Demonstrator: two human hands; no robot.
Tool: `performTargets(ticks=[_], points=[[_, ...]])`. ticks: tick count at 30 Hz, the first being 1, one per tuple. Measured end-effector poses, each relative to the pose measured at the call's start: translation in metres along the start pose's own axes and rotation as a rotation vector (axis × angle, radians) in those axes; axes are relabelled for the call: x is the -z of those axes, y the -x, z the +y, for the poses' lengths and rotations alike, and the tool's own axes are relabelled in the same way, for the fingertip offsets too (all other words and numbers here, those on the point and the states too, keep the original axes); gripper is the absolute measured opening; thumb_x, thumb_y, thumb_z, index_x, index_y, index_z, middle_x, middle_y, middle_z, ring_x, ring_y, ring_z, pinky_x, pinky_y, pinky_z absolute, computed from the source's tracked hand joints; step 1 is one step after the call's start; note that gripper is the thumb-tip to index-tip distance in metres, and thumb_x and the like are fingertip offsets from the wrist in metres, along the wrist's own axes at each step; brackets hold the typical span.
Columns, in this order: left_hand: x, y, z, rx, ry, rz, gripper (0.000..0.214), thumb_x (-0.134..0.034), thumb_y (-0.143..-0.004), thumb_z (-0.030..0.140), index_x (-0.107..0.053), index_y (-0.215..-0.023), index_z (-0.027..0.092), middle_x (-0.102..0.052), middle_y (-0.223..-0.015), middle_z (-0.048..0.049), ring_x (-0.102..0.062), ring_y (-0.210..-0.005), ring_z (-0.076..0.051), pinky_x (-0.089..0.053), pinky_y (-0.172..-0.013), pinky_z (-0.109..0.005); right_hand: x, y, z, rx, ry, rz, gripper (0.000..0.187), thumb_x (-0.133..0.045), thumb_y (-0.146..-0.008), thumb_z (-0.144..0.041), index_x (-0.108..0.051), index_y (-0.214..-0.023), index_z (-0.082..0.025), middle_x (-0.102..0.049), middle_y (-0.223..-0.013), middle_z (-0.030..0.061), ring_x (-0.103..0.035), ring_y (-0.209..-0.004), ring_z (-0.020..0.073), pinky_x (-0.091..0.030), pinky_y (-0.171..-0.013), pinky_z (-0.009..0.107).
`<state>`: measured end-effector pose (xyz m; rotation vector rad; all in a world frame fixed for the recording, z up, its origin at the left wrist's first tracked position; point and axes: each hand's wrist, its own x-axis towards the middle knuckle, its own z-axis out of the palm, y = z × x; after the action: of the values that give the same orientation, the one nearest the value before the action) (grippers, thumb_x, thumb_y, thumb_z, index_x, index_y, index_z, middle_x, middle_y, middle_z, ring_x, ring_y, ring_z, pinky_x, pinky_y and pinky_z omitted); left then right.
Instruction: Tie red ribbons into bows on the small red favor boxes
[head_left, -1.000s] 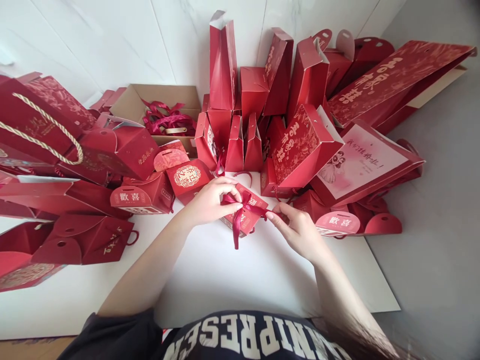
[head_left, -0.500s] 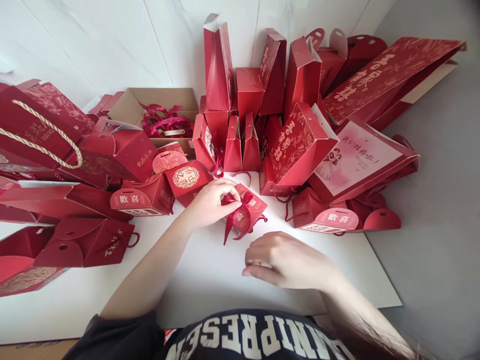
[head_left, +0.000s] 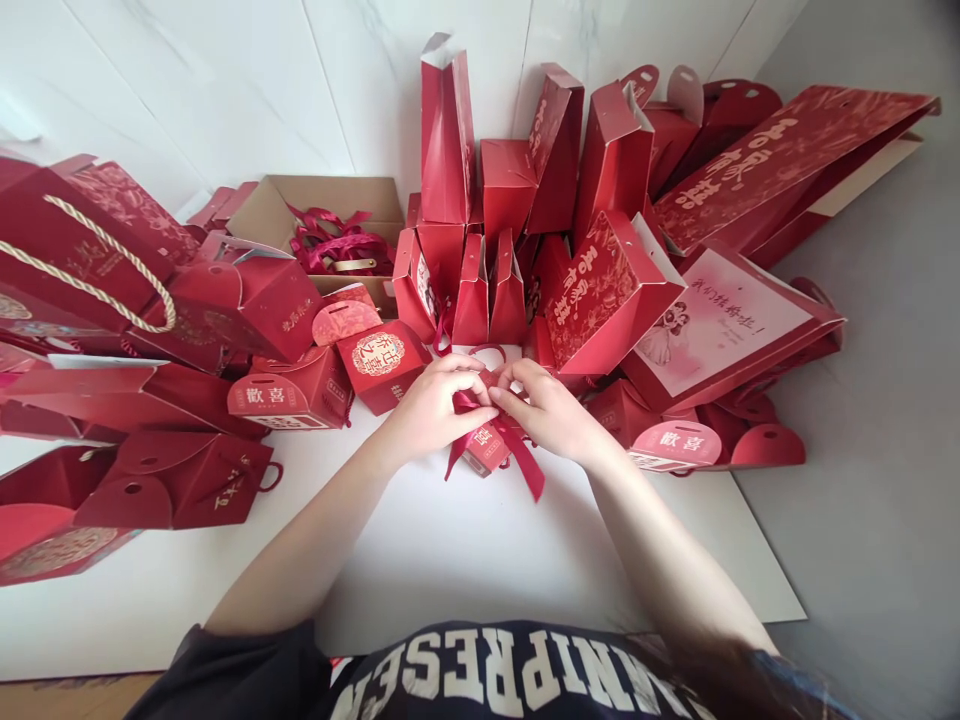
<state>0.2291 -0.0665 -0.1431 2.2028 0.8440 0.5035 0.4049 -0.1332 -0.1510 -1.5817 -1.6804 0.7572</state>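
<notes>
A small red gift box (head_left: 486, 452) lies on the white table in front of me, mostly covered by my hands. Dark red ribbon (head_left: 523, 462) is tied on it, with tails hanging toward me on both sides. My left hand (head_left: 444, 402) pinches the ribbon between thumb and fingers at the left of the bow. From the right, my right hand (head_left: 551, 410) pinches the ribbon too, its thumb tip close to the left thumb. The bow's knot is hidden behind the fingers.
An open cardboard box (head_left: 322, 200) with loose red ribbons stands at the back. Red gift boxes (head_left: 289, 395) and a bag with rope handles (head_left: 90, 255) crowd the left. More tall red boxes (head_left: 446, 140) and a box with a pink picture panel (head_left: 709, 320) fill the back and right.
My right hand has moved forward and left from above the table to the ribbon and grips it. A ribbon tail now hangs farther right. My left hand stays at the bow.
</notes>
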Motion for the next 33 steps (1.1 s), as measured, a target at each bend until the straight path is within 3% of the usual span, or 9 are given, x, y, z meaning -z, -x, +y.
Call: performTargets(ticks=[7,9,12,16,26,30,33], points=[[0.003,0.001,-0.002,0.033,-0.012,-0.041,0.016,-0.067,-0.079,0.037,-0.068,-0.081,0.022,-0.056,-0.127,-0.0066,-0.055,-0.119,-0.026,-0.044,-0.104,-0.042,0.015,0.005,0.003,0.057,-0.06,-0.152,0.026,-0.057,-0.092,-0.04,-0.058,-0.075,-0.02,-0.06,-0.111,0.0048,-0.058,-0.102,0.0192,-0.045,-0.093,0.037],[0.002,0.0,-0.002,0.034,-0.006,-0.049,0.013,-0.067,-0.079,0.035,-0.068,-0.081,0.022,-0.056,-0.127,-0.0063,-0.054,-0.12,-0.026,-0.043,-0.104,-0.041,0.018,0.004,0.004,0.095,-0.057,-0.199,0.02,-0.058,-0.091,-0.035,-0.06,-0.078,-0.021,-0.061,-0.108,0.0037,-0.058,-0.103,0.0191,-0.044,-0.095,0.036],[0.002,-0.001,-0.002,0.021,0.019,-0.08,0.008,-0.066,-0.079,0.03,-0.067,-0.08,0.022,-0.055,-0.126,-0.0055,-0.056,-0.118,-0.024,-0.044,-0.103,-0.039,0.022,0.002,0.006,0.085,-0.073,-0.254,0.019,-0.053,-0.093,-0.031,-0.059,-0.078,-0.021,-0.06,-0.096,0.002,-0.059,-0.09,0.0172,-0.047,-0.085,0.033],[0.003,-0.002,-0.003,0.001,0.054,-0.114,0.005,-0.065,-0.079,0.026,-0.064,-0.079,0.021,-0.055,-0.123,-0.0052,-0.058,-0.114,-0.022,-0.046,-0.099,-0.036,0.024,0.0,0.008,0.029,-0.067,-0.268,0.019,-0.048,-0.095,-0.03,-0.054,-0.078,-0.022,-0.057,-0.088,0.0004,-0.055,-0.076,0.0152,-0.047,-0.073,0.031],[0.008,-0.002,-0.005,0.018,0.081,-0.159,0.004,-0.065,-0.079,0.025,-0.064,-0.081,0.021,-0.054,-0.124,-0.005,-0.058,-0.115,-0.021,-0.045,-0.101,-0.036,0.022,-0.002,0.015,-0.043,-0.193,-0.288,0.02,-0.048,-0.095,-0.034,-0.056,-0.081,-0.022,-0.06,-0.098,0.0019,-0.056,-0.08,0.0163,-0.048,-0.075,0.032],[0.019,0.0,-0.003,0.059,0.134,-0.204,0.014,-0.067,-0.079,0.029,-0.061,-0.088,0.022,-0.057,-0.123,-0.0046,-0.058,-0.115,-0.022,-0.047,-0.099,-0.037,0.024,-0.001,0.011,-0.055,-0.268,-0.314,0.027,-0.048,-0.096,-0.041,-0.054,-0.077,-0.022,-0.06,-0.089,0.0004,-0.057,-0.077,0.0155,-0.049,-0.074,0.031],[0.034,0.002,0.0,0.103,0.17,-0.242,0.029,-0.071,-0.077,0.034,-0.057,-0.099,0.024,-0.058,-0.127,-0.0034,-0.059,-0.113,-0.021,-0.045,-0.102,-0.04,0.027,-0.002,0.008,-0.01,-0.302,-0.328,0.033,-0.049,-0.096,-0.046,-0.056,-0.076,-0.021,-0.062,-0.094,0.0018,-0.06,-0.088,0.0172,-0.05,-0.081,0.031]])
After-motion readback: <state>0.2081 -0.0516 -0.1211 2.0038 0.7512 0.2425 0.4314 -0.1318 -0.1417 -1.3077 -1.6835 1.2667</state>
